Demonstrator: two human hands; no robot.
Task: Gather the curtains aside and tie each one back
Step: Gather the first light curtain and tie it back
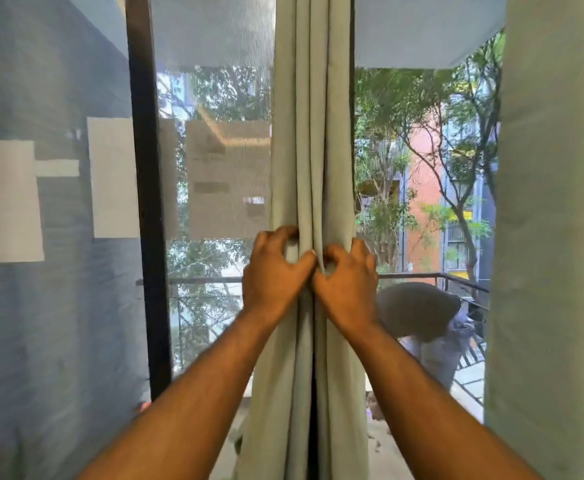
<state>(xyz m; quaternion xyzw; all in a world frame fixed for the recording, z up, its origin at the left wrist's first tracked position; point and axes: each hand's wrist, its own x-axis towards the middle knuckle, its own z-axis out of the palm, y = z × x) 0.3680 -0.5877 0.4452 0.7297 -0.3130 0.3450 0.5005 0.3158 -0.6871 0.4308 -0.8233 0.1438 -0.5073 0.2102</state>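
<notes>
Presently: one curtain, pale grey-green, bunched into narrow vertical folds at mid-window between a mesh screen and open glass; left hand and right hand side by side, both with fingers curled round the bundle, clamped on it at about rail height. To do the step well, I judge both hands should squeeze the folds tight and even, one hand keeping hold while the other fetches a tie, none being visible. Second curtain, same cloth, hanging loose at the right edge, untied.
</notes>
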